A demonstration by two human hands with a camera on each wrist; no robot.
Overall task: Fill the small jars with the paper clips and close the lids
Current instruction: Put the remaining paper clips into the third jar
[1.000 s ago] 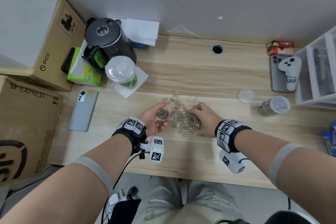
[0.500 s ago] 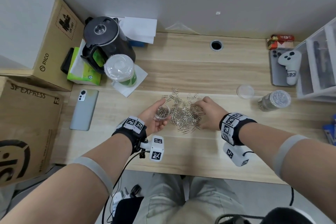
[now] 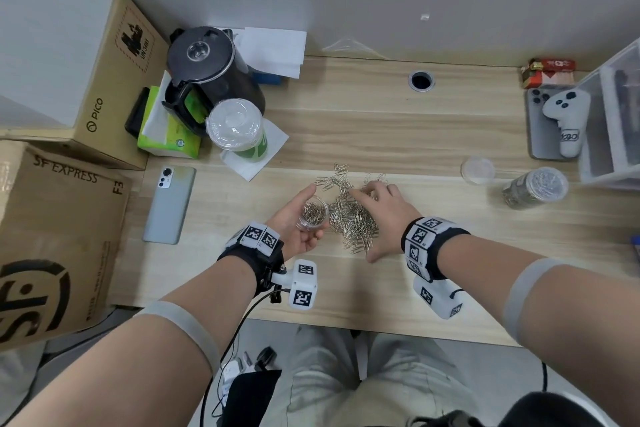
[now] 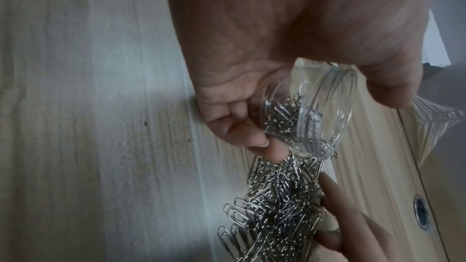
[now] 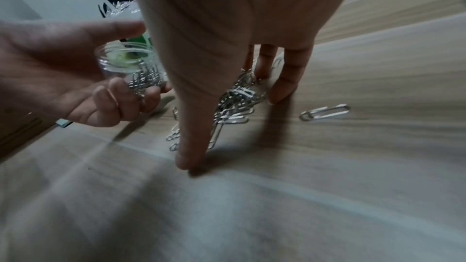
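My left hand (image 3: pixel 301 218) grips a small clear jar (image 3: pixel 313 212) partly filled with paper clips, tilted with its mouth toward the pile; the jar (image 4: pixel 310 119) shows clips inside. A heap of silver paper clips (image 3: pixel 351 218) lies on the wooden desk just right of the jar. My right hand (image 3: pixel 381 215) is spread over the heap, fingers straight, thumb tip (image 5: pixel 186 158) and fingertips (image 5: pixel 279 95) on the desk around the clips (image 5: pixel 234 105). A loose clear lid (image 3: pixel 478 170) and a filled, lidded jar (image 3: pixel 535 188) lie at the right.
A lidded plastic cup (image 3: pixel 239 130), black kettle (image 3: pixel 207 73) and tissue pack stand at the back left. A phone (image 3: pixel 169 204) lies left of my hands. Cardboard boxes (image 3: pixel 59 229) border the left; a drawer unit (image 3: pixel 613 125), phone and controller (image 3: pixel 568 118) stand at right.
My right hand has opened from a loose fist and spread flat over the paper clip heap, reaching slightly farther forward. The left hand keeps holding the jar in the same spot.
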